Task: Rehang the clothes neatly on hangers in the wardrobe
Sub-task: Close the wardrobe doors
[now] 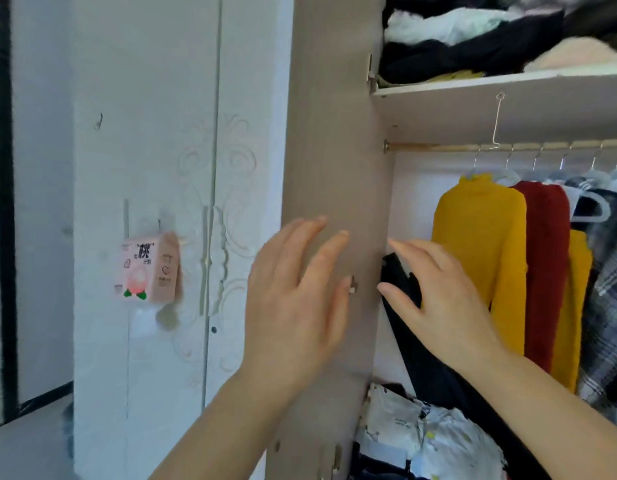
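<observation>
The wardrobe's open door (331, 168) stands edge-on in the middle. My left hand (293, 299) is flat, fingers straight, in front of its inner face. My right hand (435, 296) reaches past the door edge with straight fingers lying over a black garment (404, 285) that hangs down at the wardrobe's left side. On the rail (508, 146) hang a yellow sweater (480, 244), a red sweater (546, 258), another yellow piece (574, 306) and plaid shirts (608, 289), all on white hangers. One empty white hanger (591, 211) hangs among them.
A shelf (501, 85) above the rail holds piled dark and white clothes. Folded light fabrics (421, 434) lie stacked at the wardrobe bottom. A pink tissue box (147, 270) hangs on the closed white door (144, 133) to the left. A wire hook (497, 123) dangles above the rail.
</observation>
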The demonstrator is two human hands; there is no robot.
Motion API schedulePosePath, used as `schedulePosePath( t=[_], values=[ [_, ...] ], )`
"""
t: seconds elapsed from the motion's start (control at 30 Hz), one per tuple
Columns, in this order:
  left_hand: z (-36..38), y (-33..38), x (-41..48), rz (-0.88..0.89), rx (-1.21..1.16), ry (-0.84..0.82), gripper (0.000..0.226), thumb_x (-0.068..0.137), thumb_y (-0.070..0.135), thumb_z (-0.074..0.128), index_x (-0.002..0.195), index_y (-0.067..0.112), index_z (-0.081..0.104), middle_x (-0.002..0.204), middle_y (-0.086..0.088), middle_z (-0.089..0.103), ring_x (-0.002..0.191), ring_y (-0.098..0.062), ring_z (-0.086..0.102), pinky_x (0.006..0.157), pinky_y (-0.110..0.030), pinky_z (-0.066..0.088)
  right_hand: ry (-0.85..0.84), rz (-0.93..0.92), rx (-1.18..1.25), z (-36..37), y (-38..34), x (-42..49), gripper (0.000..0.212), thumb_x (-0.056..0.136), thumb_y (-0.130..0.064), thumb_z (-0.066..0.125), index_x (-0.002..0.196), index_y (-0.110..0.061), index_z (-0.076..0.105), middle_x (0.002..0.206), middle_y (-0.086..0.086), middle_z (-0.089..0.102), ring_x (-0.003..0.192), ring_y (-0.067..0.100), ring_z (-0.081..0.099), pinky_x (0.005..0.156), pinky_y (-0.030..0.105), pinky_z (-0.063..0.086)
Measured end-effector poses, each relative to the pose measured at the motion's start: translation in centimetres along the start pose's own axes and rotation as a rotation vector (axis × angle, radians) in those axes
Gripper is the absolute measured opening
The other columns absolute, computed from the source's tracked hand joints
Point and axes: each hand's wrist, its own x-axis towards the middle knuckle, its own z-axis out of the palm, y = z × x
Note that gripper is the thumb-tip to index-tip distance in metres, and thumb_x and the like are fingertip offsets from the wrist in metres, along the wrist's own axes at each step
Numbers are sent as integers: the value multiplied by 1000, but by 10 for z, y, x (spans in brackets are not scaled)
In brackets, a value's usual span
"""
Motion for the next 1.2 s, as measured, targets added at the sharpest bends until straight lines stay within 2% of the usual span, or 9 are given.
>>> schedulePosePath(
  t=[0.1, 0.3, 0.5, 0.6, 0.73, 0.8, 0.93, 1.03, 1.2],
  values=[
    [-24, -32, 1, -147, -2, 65, 47, 88, 25, 51, 132, 10, 44, 141, -16, 38, 132, -27, 31, 109, -40, 26, 49, -31, 1, 1, -36, 9, 59, 86, -48, 44, 137, -19, 42, 131, -1, 47, 119, 9, 36, 98, 25, 29],
    [-12, -66, -9, -273, -274, -374, 57, 97, 44, 26, 142, 27, -5, 151, 13, -4, 140, 0, -6, 115, -23, -1, 143, -89, -42, -9, -77, 18, 55, 87, -42, 43, 135, -14, 45, 129, 1, 49, 119, 8, 35, 100, 11, 17],
    [-8, -62, -6, -226, -414, -338, 44, 96, 46, 25, 135, 39, 7, 143, 22, 4, 129, 14, 2, 102, 0, -5, 165, -84, -143, -33, -90, 25, 51, 89, -30, 54, 136, -15, 44, 132, 3, 49, 123, 8, 33, 101, 13, 15],
    [-2, -46, -3, -142, -443, -353, 46, 94, 39, 26, 137, 36, 12, 144, 19, 7, 131, 7, 8, 106, -5, 0, 194, -132, -208, -46, -95, 32, 48, 89, -24, 57, 134, -11, 46, 132, 7, 51, 125, 20, 43, 105, 29, 27],
    [19, -22, 0, 29, -455, -450, 50, 96, 29, 33, 144, 29, 20, 154, 5, 15, 136, -18, 27, 110, -40, 25, 242, -289, -433, -56, -89, 47, 40, 86, -14, 62, 122, 3, 56, 124, 18, 58, 116, 31, 54, 100, 43, 42],
    [36, -9, 4, 102, -472, -489, 57, 95, 25, 46, 144, 34, 19, 154, 7, 16, 135, -16, 29, 108, -43, 28, 145, -304, -603, -59, -74, 56, 40, 89, -14, 59, 124, 4, 53, 129, 18, 54, 121, 31, 50, 105, 40, 35],
    [80, 18, -2, 171, -407, -562, 76, 93, 34, 49, 136, 47, -12, 153, 19, -5, 142, -12, 6, 118, -40, 3, 4, -130, -585, -63, -23, 65, 53, 97, -23, 44, 145, -10, 26, 152, 8, 26, 140, 24, 20, 114, 31, 11],
    [120, 32, -19, 131, -348, -602, 84, 91, 48, 47, 126, 52, -30, 145, 22, -26, 142, -9, -12, 102, -24, -24, -84, -107, -733, -68, 29, 59, 56, 97, -32, 40, 147, -16, 21, 155, 5, 18, 142, 22, 13, 114, 30, -1],
    [181, 49, -32, 22, -304, -657, 79, 79, 74, 25, 126, 52, -33, 145, 13, -35, 136, -12, -27, 105, -33, -18, -171, -99, -860, -74, 96, 48, 55, 96, -41, 35, 145, -18, 27, 153, 6, 24, 143, 24, 12, 111, 34, -8]
  ],
)
